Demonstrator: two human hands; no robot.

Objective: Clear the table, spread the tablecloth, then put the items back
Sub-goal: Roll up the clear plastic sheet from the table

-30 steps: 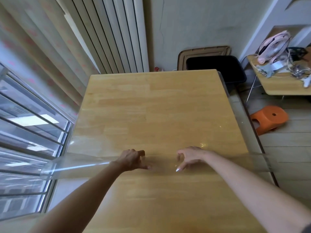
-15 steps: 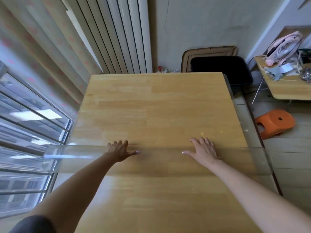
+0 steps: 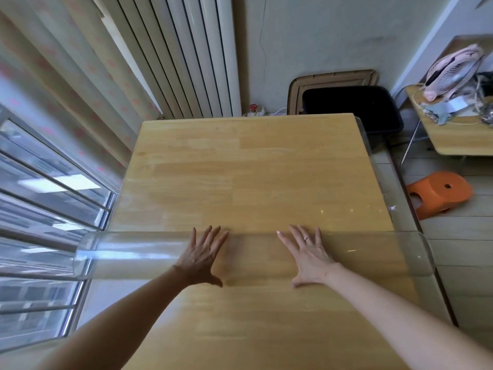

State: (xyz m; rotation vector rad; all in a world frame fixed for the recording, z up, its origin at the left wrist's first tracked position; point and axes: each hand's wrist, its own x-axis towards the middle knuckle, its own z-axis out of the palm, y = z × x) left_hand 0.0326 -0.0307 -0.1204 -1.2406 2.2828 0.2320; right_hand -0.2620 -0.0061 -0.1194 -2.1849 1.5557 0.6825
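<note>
1. Plainly, both hands are flat and open. The left hand [image 3: 201, 256] and the right hand [image 3: 309, 256] lie palm down on top of the tablecloth [image 3: 128, 256], fingers spread and straight, gripping nothing.
2. That tablecloth is a clear plastic sheet, mostly wound in a fat roll. It lies crosswise over the front half of the surface [image 3: 253, 169], and both its ends stick out past the surface's side edges.
3. It looks springy and slick rather than soft. I'd guess it wants to curl back and slide on the wood, so flat palms pressing and rolling suit it better than a pinch.
4. To lift or shift it, I'd take it from under the roll, close to the surface's two side edges. Held only at the middle, the long ends may sag.
5. A clear strip hangs off the surface's right edge, farther back than the roll, so some of it seems laid already.
6. Right of the surface, an orange stool [image 3: 440, 193] sits on the floor.
</note>
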